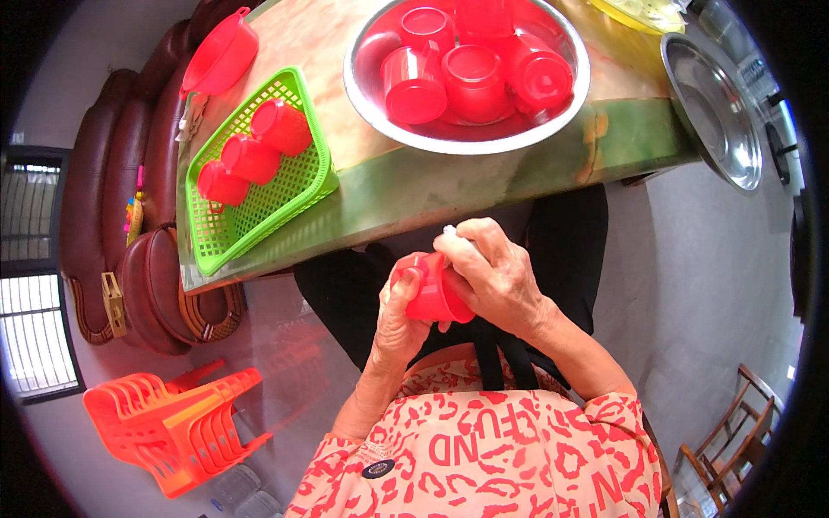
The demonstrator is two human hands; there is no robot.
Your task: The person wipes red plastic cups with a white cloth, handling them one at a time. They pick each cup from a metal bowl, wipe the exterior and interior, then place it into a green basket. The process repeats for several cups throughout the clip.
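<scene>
In front of my lap, my left hand [397, 315] is closed round a red plastic mug [429, 298], its thumb on the near wall. The mug is tilted, with its rim toward my right hand [499, 281]. That hand's fingers are bent and closed at the rim. A small white bit [449, 230] shows by its fingertips; I cannot make out what it is. On the table, a shiny metal basin [466, 145] holds several red mugs [475, 82]. To its left, a green plastic basket [259, 246] carries three red mugs [250, 159] in a row.
The table's near edge [406, 226] runs just beyond my hands. A red basin [222, 53] sits at the far left, a metal tray [715, 112] overhangs the right side, and a yellow container [635, 15] stands behind. Orange stacked chairs [177, 423] stand at lower left, a wooden chair [734, 436] at lower right.
</scene>
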